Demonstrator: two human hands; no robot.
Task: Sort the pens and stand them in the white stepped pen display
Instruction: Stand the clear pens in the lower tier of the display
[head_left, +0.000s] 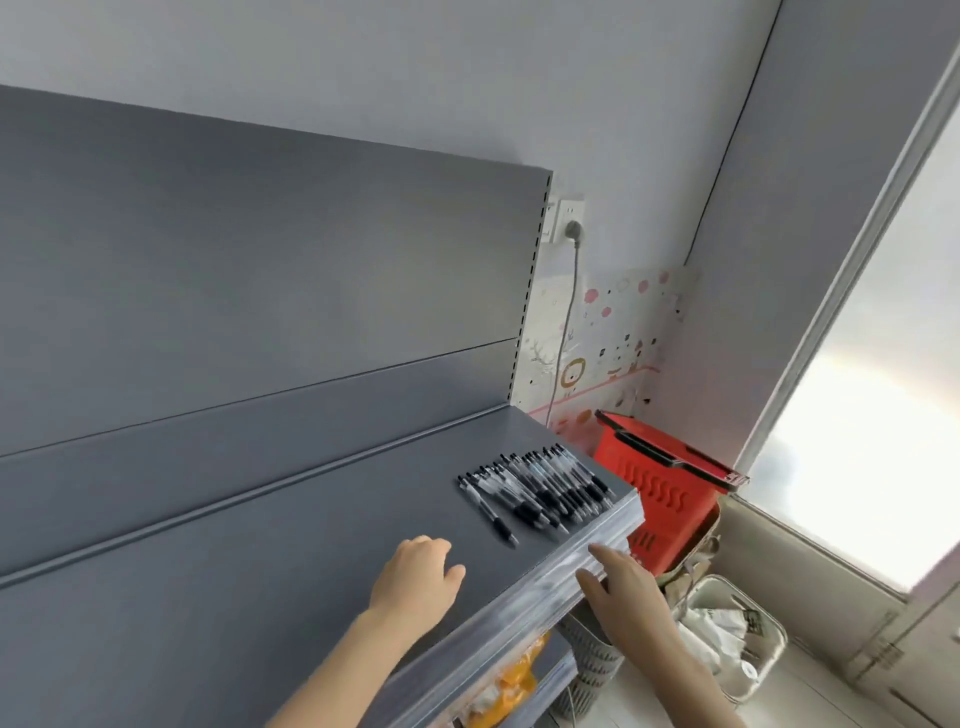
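Pens (537, 491) in loose row at right end of grey shelf (260, 545), near front edge, black grips toward front. Left hand (415, 577) rests on shelf short of pens, fingers curled, holding nothing. Right hand (626, 584) at front edge, fingers extended, empty. Red basket (665, 488) beyond shelf's right end.

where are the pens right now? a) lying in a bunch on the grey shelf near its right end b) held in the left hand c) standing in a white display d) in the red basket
a: the pens lie loose in a bunch on the grey shelf near its right end, and neither hand holds any.
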